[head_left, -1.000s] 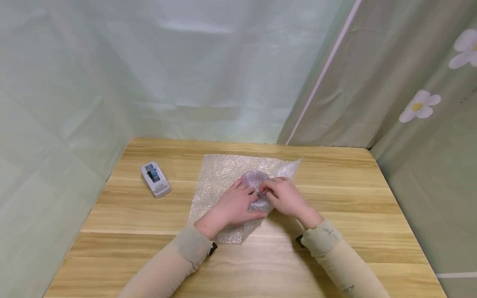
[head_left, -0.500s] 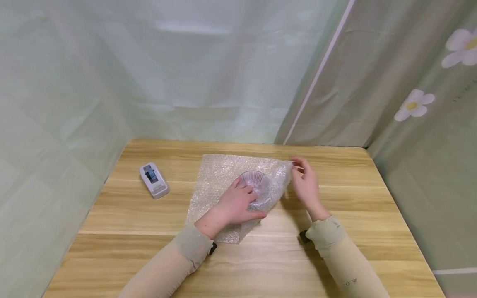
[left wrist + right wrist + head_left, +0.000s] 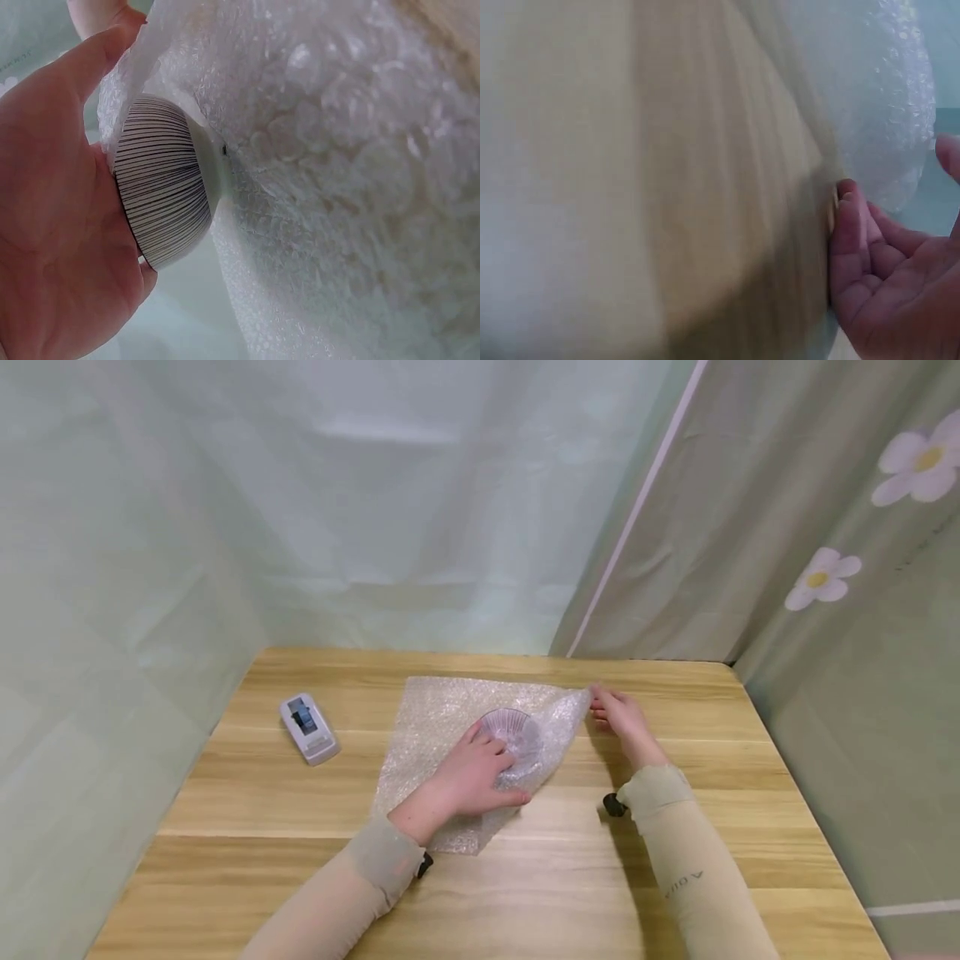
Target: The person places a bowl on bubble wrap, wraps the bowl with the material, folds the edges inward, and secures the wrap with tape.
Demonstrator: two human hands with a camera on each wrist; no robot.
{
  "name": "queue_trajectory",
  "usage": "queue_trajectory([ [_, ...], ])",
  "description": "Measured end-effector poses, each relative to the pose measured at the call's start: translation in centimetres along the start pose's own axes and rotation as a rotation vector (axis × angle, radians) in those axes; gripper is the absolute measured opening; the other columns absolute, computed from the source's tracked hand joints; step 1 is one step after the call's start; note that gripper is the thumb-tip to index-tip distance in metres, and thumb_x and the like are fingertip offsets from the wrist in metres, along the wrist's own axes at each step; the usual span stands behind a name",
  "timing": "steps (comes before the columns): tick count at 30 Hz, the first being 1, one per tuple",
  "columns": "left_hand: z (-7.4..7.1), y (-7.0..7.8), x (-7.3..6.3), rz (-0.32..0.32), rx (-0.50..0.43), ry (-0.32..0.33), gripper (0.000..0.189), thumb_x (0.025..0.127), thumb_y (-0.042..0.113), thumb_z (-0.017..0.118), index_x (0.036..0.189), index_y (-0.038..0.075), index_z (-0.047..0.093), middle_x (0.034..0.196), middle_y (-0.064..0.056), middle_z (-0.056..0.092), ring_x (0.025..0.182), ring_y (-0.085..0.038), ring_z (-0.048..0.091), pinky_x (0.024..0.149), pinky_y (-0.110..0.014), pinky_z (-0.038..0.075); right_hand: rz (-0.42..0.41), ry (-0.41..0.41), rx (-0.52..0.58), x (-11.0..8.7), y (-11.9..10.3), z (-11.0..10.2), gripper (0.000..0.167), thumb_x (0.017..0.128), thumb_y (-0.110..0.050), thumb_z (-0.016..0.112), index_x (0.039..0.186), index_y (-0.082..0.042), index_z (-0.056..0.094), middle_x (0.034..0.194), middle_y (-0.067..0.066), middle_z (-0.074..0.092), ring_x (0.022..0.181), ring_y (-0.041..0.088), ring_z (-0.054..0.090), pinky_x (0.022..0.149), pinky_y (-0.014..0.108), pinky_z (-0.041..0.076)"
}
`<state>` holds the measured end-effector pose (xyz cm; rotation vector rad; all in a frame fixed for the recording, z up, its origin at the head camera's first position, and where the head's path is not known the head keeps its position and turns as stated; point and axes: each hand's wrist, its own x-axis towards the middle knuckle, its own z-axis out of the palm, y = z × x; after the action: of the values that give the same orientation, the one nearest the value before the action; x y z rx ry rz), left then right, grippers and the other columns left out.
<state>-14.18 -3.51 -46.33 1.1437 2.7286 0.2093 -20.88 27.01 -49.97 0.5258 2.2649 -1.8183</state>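
A bowl [image 3: 517, 724] with thin dark stripes stands on a sheet of bubble wrap [image 3: 435, 710]. One side of the sheet is drawn up against the bowl's right side. My left hand [image 3: 468, 772] rests over the bowl, fingers on its near side and thumb stretched out to the right over the wrap. In the left wrist view its palm faces the striped bowl [image 3: 161, 180], with wrap coming up beside the thumb. At the raised corner of the wrap is my right hand [image 3: 622, 720]; in the right wrist view its fingers bend loosely and the thumb stands apart from them.
A pale grey device [image 3: 309, 729] with a dark panel lies at the left of the wooden table [image 3: 697, 760]. Curtains [image 3: 450, 527] hang behind and beside the table. Table surface extends to the right of the wrap and in front of it.
My right hand has moved from the bowl out to the right, to the wrap's raised corner. The bowl's inside shows more. My left hand has stayed over the bowl.
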Motion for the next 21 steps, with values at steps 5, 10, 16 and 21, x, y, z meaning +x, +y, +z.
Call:
queue_trajectory([
  [5,-0.1,0.2,0.0,-0.014,-0.005,-0.014,0.072,0.099,0.072,0.058,0.142,0.015,0.069,0.148,-0.008,0.064,0.145,-0.031,0.049,0.132,-0.056,0.009,-0.002,-0.001,-0.106,0.4,0.0,-0.3,0.063,0.109,-0.038,0.062,0.15,0.008,0.053,0.121,0.014,0.067,0.102,0.019,0.065,0.087,0.025,0.057],
  [10,0.1,0.1,-0.3,-0.013,-0.003,-0.012,0.071,0.098,0.071,0.06,0.14,0.014,0.07,0.147,-0.008,0.064,0.144,-0.032,0.05,0.131,-0.057,0.011,-0.013,0.025,-0.094,0.8,0.6,-0.1,0.048,0.106,-0.022,0.068,0.141,0.01,0.06,0.111,0.009,0.069,0.091,0.012,0.065,0.078,0.021,0.057],
  [16,0.3,-0.2,-0.3,-0.007,-0.012,0.012,0.067,0.098,0.069,0.062,0.137,0.015,0.071,0.141,-0.006,0.066,0.141,-0.03,0.052,0.131,-0.056,0.011,0.018,0.045,0.034,1.1,0.9,-0.5,0.05,0.103,-0.017,0.071,0.141,0.011,0.055,0.103,0.002,0.066,0.084,0.005,0.063,0.076,0.018,0.058],
  [21,0.4,-0.4,-0.3,0.003,-0.027,0.014,0.067,0.098,0.068,0.063,0.139,0.015,0.07,0.139,-0.005,0.067,0.14,-0.028,0.053,0.131,-0.056,0.011,0.049,0.033,0.126,1.3,1.1,-1.1,0.061,0.102,-0.012,0.072,0.151,0.014,0.046,0.106,0.002,0.068,0.079,0.001,0.067,0.078,0.017,0.059],
])
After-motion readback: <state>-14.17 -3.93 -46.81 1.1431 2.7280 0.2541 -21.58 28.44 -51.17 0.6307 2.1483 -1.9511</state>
